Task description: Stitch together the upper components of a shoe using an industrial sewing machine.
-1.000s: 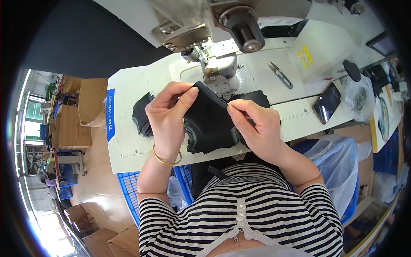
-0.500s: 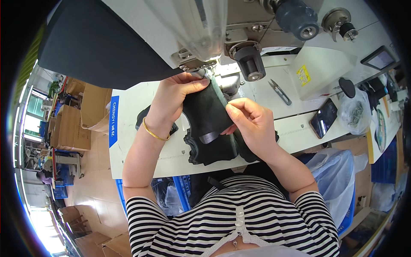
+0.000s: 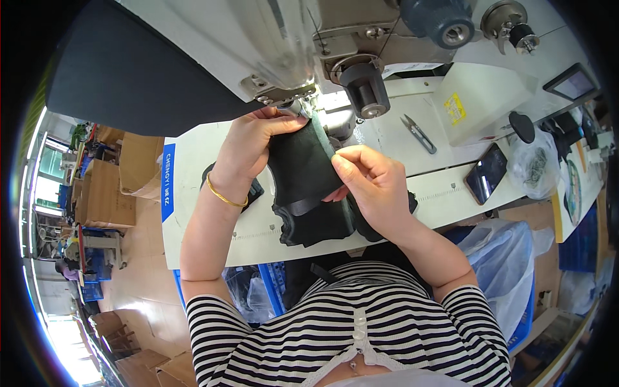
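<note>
Black fabric (image 3: 298,166) hangs from the needle area of a sewing machine (image 3: 293,97), with a grey-green strip along its right edge. My left hand (image 3: 258,138) pinches its upper left part close to the presser foot. Lower down, my right hand (image 3: 371,184) grips the right edge between thumb and fingers. The lower part of the fabric lies folded and bunched on the white table (image 3: 206,238). A lamp lights the needle area brightly, so the stitch point is hard to make out.
Thread snips (image 3: 419,134) and a dark phone (image 3: 485,174) lie on the table to the right. A clear plastic bag (image 3: 534,164) sits beyond the phone. Blue crates (image 3: 274,287) stand below the table edge. Cardboard boxes (image 3: 109,193) are on the floor at left.
Both hands and the fabric appear slightly further left, and so does the machine, as the view has shifted a little. The grip of each hand looks the same.
</note>
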{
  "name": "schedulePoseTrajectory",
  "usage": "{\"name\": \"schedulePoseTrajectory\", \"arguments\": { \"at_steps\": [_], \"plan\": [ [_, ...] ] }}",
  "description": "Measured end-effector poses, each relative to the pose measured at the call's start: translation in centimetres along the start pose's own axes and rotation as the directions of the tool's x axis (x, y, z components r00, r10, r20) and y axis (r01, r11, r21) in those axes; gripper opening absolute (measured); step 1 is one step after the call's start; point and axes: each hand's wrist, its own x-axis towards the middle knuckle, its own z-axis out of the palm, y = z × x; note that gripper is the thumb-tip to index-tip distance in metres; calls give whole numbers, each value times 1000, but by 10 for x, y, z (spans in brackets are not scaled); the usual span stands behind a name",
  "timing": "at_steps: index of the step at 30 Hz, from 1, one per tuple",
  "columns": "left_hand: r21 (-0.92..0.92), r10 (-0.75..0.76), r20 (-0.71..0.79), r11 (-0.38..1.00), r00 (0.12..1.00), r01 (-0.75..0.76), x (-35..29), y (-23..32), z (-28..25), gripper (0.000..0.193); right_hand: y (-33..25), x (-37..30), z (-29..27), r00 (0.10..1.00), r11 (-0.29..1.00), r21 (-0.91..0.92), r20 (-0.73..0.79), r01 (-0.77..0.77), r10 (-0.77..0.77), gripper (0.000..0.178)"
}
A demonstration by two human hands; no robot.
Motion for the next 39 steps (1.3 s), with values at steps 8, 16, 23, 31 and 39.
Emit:
{"name": "schedulePoseTrajectory", "arguments": {
  "at_steps": [8, 16, 23, 31, 39],
  "plan": [
    [72, 61, 3, 996, 998, -61, 5, 0, -2, 24, -2, 4, 1, 1000, 998, -64, -19, 20, -21, 20],
    [153, 41, 60, 987, 997, -50, 3, 2, -6, 24, -2, -5, -1, 1000, 999, -52, -29, 2, -3, 19],
    [268, 58, 121, 959, 991, -89, 0, 5, -9, 27, -2, -10, -2, 997, 996, -38, 18, -75, 76, 20],
    [272, 76, 100, 957, 992, -101, 1, 7, -3, 28, -1, -10, -3, 999, 997, -68, 40, -31, 34, 22],
    [211, 3, 109, 977, 994, -26, 17, 11, -10, 27, 2, 0, 2, 1000, 998, -63, 25, -3, 5, 22]
  ]
}}
